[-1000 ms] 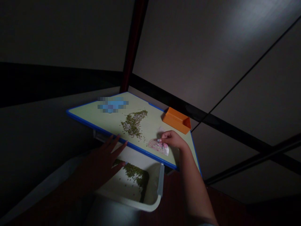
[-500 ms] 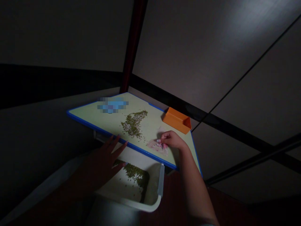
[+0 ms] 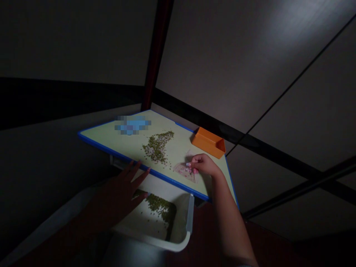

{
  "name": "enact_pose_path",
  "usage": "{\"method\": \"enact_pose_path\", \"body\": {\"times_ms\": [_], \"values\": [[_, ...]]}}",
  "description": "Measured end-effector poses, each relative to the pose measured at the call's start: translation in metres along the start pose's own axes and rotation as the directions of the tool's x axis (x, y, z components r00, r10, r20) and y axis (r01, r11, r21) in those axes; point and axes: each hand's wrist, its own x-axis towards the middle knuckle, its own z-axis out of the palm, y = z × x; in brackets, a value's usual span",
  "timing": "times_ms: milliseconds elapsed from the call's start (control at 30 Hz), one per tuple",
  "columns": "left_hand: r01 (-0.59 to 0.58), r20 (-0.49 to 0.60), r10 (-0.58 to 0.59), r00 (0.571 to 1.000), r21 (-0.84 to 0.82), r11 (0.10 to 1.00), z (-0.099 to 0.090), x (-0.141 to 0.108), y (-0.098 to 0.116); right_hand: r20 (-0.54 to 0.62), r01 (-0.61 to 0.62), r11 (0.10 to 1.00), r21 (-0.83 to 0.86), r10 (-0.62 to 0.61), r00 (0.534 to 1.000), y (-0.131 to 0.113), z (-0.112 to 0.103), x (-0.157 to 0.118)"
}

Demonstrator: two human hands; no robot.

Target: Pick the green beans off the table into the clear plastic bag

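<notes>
My right hand [image 3: 202, 164] is over the right part of a pale tabletop with a blue rim [image 3: 191, 191]. Thumb and fingers are pinched together above a pinkish printed patch [image 3: 185, 173] on the surface; whatever they hold, if anything, is too small to make out. Loose green beans or seeds [image 3: 156, 147] lie scattered in the middle of the tabletop, left of that hand. My left hand [image 3: 129, 185], in shadow with its fingers spread, rests near the front edge. Below it, a pulled-out white bin or drawer [image 3: 174, 245] holds more green grains [image 3: 161, 207].
An orange open box [image 3: 208, 142] stands at the back right of the tabletop. At the back left lies a blurred blue patch [image 3: 133, 125]. Dark wall panels [image 3: 222, 66] close in behind, with a reddish post [image 3: 155, 52] at the corner.
The fingertips of my right hand have shifted very slightly over the pink patch. My left hand, the grains and the orange box look the same.
</notes>
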Motion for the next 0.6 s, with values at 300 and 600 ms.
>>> {"method": "enact_pose_path", "body": {"times_ms": [300, 600], "values": [[-0.002, 0.019, 0.002, 1.0, 0.014, 1.0, -0.0027, 0.0001, 0.0011, 0.017, 0.003, 0.999, -0.033, -0.002, 1.0, 0.0049, 0.0019, 0.0032], [-0.001, 0.007, 0.001, 1.0, 0.025, 1.0, -0.0007, 0.0003, 0.0003, -0.027, 0.0, 0.998, -0.062, -0.001, 1.0, 0.0016, 0.0041, 0.0032]]}}
